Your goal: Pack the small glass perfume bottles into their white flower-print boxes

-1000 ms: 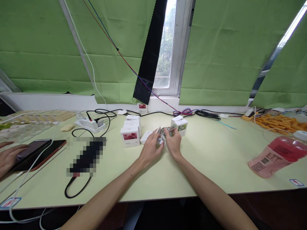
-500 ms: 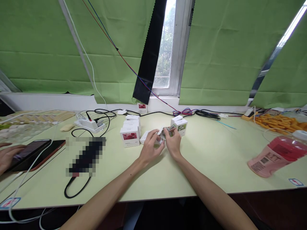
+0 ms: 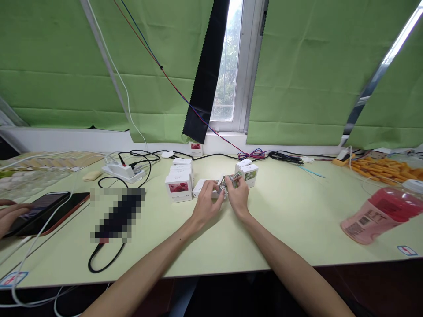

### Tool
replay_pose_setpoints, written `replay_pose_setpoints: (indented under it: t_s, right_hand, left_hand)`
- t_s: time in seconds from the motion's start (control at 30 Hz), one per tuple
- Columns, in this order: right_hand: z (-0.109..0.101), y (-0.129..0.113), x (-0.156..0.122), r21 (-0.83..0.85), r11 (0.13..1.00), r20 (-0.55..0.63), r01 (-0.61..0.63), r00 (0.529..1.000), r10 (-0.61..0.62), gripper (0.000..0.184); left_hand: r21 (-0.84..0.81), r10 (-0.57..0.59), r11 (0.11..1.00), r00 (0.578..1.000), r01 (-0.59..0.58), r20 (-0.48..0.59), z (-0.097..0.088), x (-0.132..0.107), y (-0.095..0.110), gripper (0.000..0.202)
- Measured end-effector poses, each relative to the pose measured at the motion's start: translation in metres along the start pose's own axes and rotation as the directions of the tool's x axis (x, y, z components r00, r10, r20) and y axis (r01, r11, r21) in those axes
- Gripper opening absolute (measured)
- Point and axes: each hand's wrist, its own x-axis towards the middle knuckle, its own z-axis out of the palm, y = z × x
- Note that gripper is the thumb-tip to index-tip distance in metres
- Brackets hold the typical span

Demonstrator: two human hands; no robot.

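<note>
Glass bottle (image 3: pixel 228 182) held just left of green-picture box (image 3: pixel 250 172), above tabletop (image 3: pixel 297 220) | left hand (image 3: pixel 207 203): fingers curled, pinching its near side | right hand (image 3: pixel 238 198): fingers closed round it | risk: smooth clear glass may slip from fingertip hold, strike hard tabletop | box: matte card, square-cornered

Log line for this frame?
left hand, right hand: both grip glass bottle | where: over table, beside white box | nearby: green-picture box | far left: another person's hand on phone

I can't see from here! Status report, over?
Right hand grips small glass bottle. Left hand pinched beside it, hold unclear. White boxes close, nothing blocking.
</note>
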Motion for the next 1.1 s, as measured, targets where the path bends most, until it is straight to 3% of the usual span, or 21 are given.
replay_pose_setpoints:
  t_s: [0.4,0.57,0.67,0.9,1.0,1.1]
  right_hand:
    - [0.001,0.002,0.000,-0.032,0.999,0.009,0.017,1.000,-0.017,0.025]
    - [0.001,0.002,0.000,-0.023,1.000,0.019,0.004,1.000,-0.003,0.025]
    - [0.000,0.001,0.000,-0.037,0.999,0.027,-0.005,1.000,0.006,0.026]
    - [0.000,0.001,0.001,-0.059,0.998,0.028,-0.014,0.999,0.015,0.026]
    - [0.001,0.002,0.000,-0.065,0.998,0.030,-0.009,0.999,0.011,0.028]
    - [0.001,0.002,0.000,-0.065,0.998,0.032,-0.004,0.999,0.006,0.029]
  left_hand:
    - [0.099,-0.147,0.984,0.989,0.147,-0.008,-0.001,0.001,-0.003,0.013]
    - [0.133,-0.205,0.972,0.975,0.192,0.092,0.001,-0.001,-0.006,0.023]
    - [0.176,-0.215,0.967,0.960,0.184,0.178,0.001,-0.001,-0.006,0.028]
    - [0.285,-0.153,0.956,0.952,0.074,0.267,0.000,-0.002,-0.007,0.033]
    - [0.349,-0.140,0.937,0.948,0.033,0.285,0.002,-0.004,-0.010,0.045]
    - [0.377,-0.131,0.926,0.955,0.021,0.268,0.003,-0.005,-0.012,0.044]
